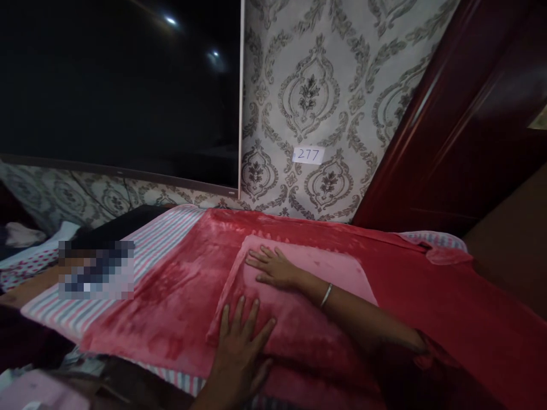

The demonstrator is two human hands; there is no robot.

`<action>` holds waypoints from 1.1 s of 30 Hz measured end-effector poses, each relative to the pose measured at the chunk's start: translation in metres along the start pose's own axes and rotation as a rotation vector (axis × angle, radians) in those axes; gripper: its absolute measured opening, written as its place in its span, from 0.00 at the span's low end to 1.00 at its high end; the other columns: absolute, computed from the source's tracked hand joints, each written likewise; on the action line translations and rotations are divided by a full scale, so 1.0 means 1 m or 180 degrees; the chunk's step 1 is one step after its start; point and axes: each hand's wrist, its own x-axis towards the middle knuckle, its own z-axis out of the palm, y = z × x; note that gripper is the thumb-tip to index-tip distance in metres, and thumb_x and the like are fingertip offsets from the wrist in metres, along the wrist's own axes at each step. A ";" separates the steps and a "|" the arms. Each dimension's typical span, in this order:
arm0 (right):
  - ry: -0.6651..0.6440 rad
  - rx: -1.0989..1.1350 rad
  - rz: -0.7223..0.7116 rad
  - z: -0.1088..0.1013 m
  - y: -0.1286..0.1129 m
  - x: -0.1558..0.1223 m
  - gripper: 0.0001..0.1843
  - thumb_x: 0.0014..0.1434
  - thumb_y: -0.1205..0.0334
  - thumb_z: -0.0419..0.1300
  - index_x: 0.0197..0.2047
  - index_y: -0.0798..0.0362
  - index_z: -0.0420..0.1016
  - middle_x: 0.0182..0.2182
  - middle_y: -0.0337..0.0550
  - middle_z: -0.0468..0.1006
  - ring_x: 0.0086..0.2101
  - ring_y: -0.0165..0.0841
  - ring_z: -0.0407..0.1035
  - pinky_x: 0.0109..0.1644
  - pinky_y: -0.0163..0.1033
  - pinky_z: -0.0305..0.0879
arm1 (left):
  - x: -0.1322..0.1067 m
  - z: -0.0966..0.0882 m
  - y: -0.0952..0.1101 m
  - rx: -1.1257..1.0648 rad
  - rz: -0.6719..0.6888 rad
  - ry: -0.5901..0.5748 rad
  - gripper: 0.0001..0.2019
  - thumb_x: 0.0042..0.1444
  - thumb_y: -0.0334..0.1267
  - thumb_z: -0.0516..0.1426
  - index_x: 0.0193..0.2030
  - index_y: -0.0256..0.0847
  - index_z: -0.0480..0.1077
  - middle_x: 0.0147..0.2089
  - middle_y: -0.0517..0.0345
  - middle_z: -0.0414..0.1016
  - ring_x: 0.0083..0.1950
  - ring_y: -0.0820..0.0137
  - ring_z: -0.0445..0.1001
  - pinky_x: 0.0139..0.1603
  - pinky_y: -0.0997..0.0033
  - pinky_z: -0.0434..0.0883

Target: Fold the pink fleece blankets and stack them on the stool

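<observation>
A red plush blanket [149,307] lies spread across a bed, with a folded section [290,336] on top of it and a paler pink underside [342,273] showing at the far end of the fold. My left hand [237,353] presses flat on the near part of the fold, fingers spread, holding nothing. Farther along, my right hand [273,267] rests palm down on the pale pink layer, reaching across from the right. A thin silver bangle [326,295] circles my right wrist. Neither hand grips the fabric.
A blue, white and pink striped sheet [158,250] shows beyond the blanket's left side. A pixelated patch [96,270] hides something there. Behind the bed are damask wallpaper [307,97] with a paper label reading 277 [308,155], a dark wall-mounted screen [119,80], and a dark red wooden panel [427,125].
</observation>
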 end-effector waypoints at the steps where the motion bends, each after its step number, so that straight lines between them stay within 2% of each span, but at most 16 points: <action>1: -0.0040 0.0030 0.0081 -0.002 0.007 0.008 0.36 0.68 0.35 0.44 0.75 0.33 0.41 0.75 0.35 0.36 0.72 0.53 0.28 0.68 0.73 0.31 | 0.000 0.002 0.000 -0.0038 -0.0034 -0.0007 0.36 0.54 0.46 0.63 0.70 0.56 0.60 0.77 0.51 0.47 0.76 0.42 0.44 0.71 0.33 0.43; 4: -0.0068 0.0134 0.0337 -0.005 0.028 0.029 0.37 0.68 0.34 0.43 0.75 0.34 0.39 0.75 0.35 0.36 0.72 0.53 0.31 0.68 0.71 0.37 | -0.002 0.006 0.000 -0.0082 -0.0073 0.0100 0.37 0.51 0.45 0.63 0.69 0.56 0.61 0.77 0.52 0.47 0.76 0.41 0.44 0.71 0.31 0.43; 7: -0.0025 0.0273 0.0617 -0.003 0.044 0.046 0.37 0.69 0.36 0.41 0.76 0.38 0.40 0.75 0.40 0.39 0.71 0.50 0.38 0.69 0.65 0.41 | -0.003 0.010 -0.001 -0.0021 -0.0034 0.0125 0.38 0.50 0.43 0.63 0.69 0.56 0.61 0.78 0.52 0.46 0.76 0.40 0.44 0.70 0.31 0.43; 11: 0.0058 0.0400 0.0919 0.003 0.056 0.060 0.36 0.70 0.37 0.40 0.76 0.39 0.41 0.74 0.43 0.46 0.71 0.46 0.41 0.71 0.62 0.38 | -0.004 0.011 -0.002 0.0013 -0.0012 0.0094 0.39 0.49 0.43 0.63 0.70 0.56 0.60 0.78 0.52 0.45 0.76 0.39 0.44 0.70 0.30 0.42; 15: 0.0120 0.0423 0.1011 0.000 0.051 0.059 0.35 0.70 0.38 0.39 0.75 0.39 0.43 0.74 0.43 0.47 0.71 0.46 0.41 0.71 0.62 0.36 | -0.004 0.009 -0.002 -0.0036 -0.0049 0.0113 0.38 0.50 0.43 0.63 0.69 0.57 0.61 0.78 0.52 0.45 0.76 0.40 0.43 0.70 0.31 0.42; 20: 0.0337 0.0191 0.1326 -0.013 0.025 0.048 0.33 0.72 0.44 0.41 0.76 0.42 0.42 0.75 0.44 0.41 0.72 0.46 0.37 0.70 0.66 0.36 | -0.002 0.000 0.000 -0.0130 -0.0034 0.0026 0.39 0.51 0.42 0.63 0.71 0.55 0.59 0.78 0.50 0.45 0.76 0.41 0.42 0.71 0.32 0.42; 24: 0.0493 0.0023 0.0949 -0.007 -0.007 0.026 0.32 0.72 0.49 0.41 0.76 0.45 0.44 0.74 0.47 0.40 0.72 0.43 0.35 0.71 0.62 0.36 | 0.003 -0.014 0.001 -0.0149 -0.0043 -0.0033 0.37 0.54 0.41 0.61 0.72 0.49 0.58 0.77 0.48 0.47 0.76 0.44 0.43 0.71 0.34 0.42; 29: 0.0269 0.0004 0.0117 0.010 -0.046 -0.008 0.30 0.72 0.47 0.41 0.75 0.38 0.46 0.75 0.41 0.41 0.72 0.43 0.33 0.71 0.63 0.36 | 0.001 -0.025 -0.008 0.0017 -0.0183 0.0303 0.30 0.58 0.36 0.57 0.68 0.41 0.62 0.73 0.42 0.57 0.75 0.49 0.49 0.72 0.33 0.39; 31: 0.0175 0.0006 -0.0142 0.012 -0.053 -0.010 0.30 0.72 0.44 0.41 0.74 0.36 0.47 0.75 0.39 0.41 0.72 0.42 0.33 0.71 0.63 0.34 | -0.005 -0.021 -0.014 0.0085 -0.0275 0.0349 0.29 0.59 0.36 0.57 0.67 0.40 0.63 0.73 0.40 0.56 0.76 0.48 0.47 0.71 0.35 0.45; 33: 0.0098 -0.0013 -0.0239 0.011 -0.051 -0.001 0.31 0.71 0.41 0.41 0.74 0.36 0.48 0.74 0.39 0.42 0.72 0.43 0.32 0.71 0.65 0.32 | -0.012 -0.013 -0.018 0.0075 -0.0304 0.0345 0.30 0.58 0.35 0.57 0.68 0.39 0.62 0.75 0.39 0.53 0.76 0.47 0.46 0.70 0.41 0.54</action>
